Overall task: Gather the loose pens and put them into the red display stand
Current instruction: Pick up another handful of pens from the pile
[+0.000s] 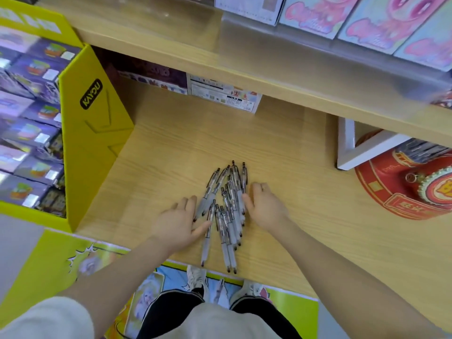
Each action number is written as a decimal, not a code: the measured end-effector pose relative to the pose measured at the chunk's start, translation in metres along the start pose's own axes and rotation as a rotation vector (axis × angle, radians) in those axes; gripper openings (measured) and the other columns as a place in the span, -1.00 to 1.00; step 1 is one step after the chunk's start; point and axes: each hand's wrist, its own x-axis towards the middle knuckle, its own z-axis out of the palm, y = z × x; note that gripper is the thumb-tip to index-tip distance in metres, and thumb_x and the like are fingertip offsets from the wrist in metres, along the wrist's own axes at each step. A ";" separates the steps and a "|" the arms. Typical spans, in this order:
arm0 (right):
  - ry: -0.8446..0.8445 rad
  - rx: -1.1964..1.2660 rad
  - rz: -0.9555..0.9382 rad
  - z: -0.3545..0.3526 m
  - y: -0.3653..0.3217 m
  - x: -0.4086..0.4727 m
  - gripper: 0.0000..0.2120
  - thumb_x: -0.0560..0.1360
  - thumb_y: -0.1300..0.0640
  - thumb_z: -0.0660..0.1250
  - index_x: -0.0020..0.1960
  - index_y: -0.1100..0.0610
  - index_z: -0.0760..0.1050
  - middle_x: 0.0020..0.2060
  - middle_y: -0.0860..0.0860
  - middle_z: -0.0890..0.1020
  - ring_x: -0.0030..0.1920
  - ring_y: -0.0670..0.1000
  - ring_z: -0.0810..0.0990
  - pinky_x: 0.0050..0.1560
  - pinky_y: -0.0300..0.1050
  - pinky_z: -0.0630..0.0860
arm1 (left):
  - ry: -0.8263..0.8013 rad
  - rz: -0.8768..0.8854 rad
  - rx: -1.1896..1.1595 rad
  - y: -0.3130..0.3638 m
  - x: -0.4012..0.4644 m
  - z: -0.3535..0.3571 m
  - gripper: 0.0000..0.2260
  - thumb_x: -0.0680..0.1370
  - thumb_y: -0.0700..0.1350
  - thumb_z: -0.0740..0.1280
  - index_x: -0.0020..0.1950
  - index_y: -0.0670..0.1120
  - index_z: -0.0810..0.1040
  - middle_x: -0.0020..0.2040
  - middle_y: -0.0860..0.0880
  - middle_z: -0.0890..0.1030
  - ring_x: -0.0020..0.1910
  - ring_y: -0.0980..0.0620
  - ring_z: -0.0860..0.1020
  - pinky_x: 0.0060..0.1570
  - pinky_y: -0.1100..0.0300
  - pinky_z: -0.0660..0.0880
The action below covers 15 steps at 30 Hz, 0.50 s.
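Several clear pens with black clips (226, 211) lie in a loose bundle on the wooden shelf (293, 167), tips pointing toward the front edge. My left hand (178, 221) lies flat against the bundle's left side, fingers spread and touching the pens. My right hand (264, 204) presses against the bundle's right side with fingers apart. Neither hand has lifted a pen. The red display stand (403, 187) stands at the right of the shelf, partly under the upper shelf, about a forearm's length from the pens.
A yellow cardboard display (93, 133) filled with purple boxes stands at the left. Printed boxes (220, 94) sit at the back of the shelf. A white frame (349, 148) stands beside the red stand. An upper shelf (269, 67) with pink packs overhangs.
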 end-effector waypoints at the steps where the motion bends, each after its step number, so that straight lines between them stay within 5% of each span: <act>1: 0.020 0.016 -0.012 -0.003 -0.001 0.005 -0.51 0.62 -0.10 -0.05 0.43 0.17 0.19 0.33 0.17 0.36 0.14 0.11 0.50 0.00 -0.03 0.56 | 0.039 -0.003 0.008 0.002 -0.003 0.002 -0.07 0.32 0.50 -0.27 0.46 -0.10 0.15 0.31 -0.07 0.39 0.20 -0.07 0.45 0.04 0.06 0.48; 6: 0.013 -0.012 -0.151 -0.022 -0.002 0.044 -0.53 0.62 0.11 0.07 0.49 0.18 0.09 0.44 0.20 0.21 0.36 0.20 0.34 0.32 0.04 0.41 | 0.213 0.149 0.190 0.014 -0.027 0.023 -0.01 0.25 0.57 0.01 0.36 -0.19 0.34 0.28 -0.19 0.46 0.19 -0.19 0.49 0.05 -0.10 0.51; 10: -0.052 -0.144 -0.244 -0.029 -0.002 0.078 -0.35 0.46 0.42 0.15 0.50 0.17 0.06 0.46 0.19 0.17 0.35 0.23 0.32 0.31 0.15 0.40 | 0.296 0.342 0.259 0.042 -0.044 0.043 -0.06 0.19 0.55 0.13 0.27 -0.15 0.35 0.21 -0.15 0.37 0.15 -0.16 0.37 0.10 -0.10 0.31; 13: -0.068 -0.166 -0.295 -0.030 -0.003 0.098 -0.54 0.61 0.14 0.06 0.49 0.18 0.10 0.46 0.22 0.17 0.40 0.24 0.26 0.34 0.15 0.36 | 0.286 0.339 0.258 0.060 -0.042 0.054 -0.09 0.17 0.56 0.22 0.25 -0.10 0.36 0.16 -0.13 0.40 0.10 -0.14 0.42 0.05 -0.05 0.37; 15: -0.079 -0.189 -0.305 -0.028 -0.006 0.105 -0.50 0.63 -0.06 0.00 0.48 0.18 0.12 0.48 0.22 0.12 0.45 0.24 0.19 0.38 0.13 0.32 | 0.287 0.329 0.266 0.063 -0.037 0.057 -0.10 0.18 0.55 0.22 0.24 -0.11 0.35 0.14 -0.14 0.39 0.08 -0.14 0.42 0.02 -0.03 0.33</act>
